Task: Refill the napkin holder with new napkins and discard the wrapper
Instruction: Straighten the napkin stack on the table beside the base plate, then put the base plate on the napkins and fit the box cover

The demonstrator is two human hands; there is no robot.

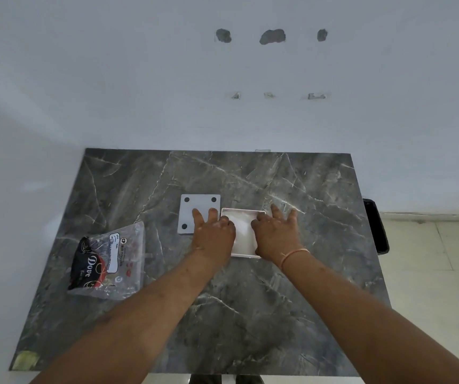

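A dark marble table [250, 314] bears a white napkin holder [243, 253], its lid [195, 206] and an empty wrapper [123, 261].

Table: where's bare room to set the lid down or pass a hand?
Free: the far strip of the table behind the flat panel, the right side, and the near half between the forearms. Crowded: the centre, where left hand and right hand press into the napkin holder; wrapper sits near-left.

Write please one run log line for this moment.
stage: napkins pressed into holder | left hand: flat on napkins | right hand: flat on holder edge | lid: off, beside holder | wrapper: on table, not discarded
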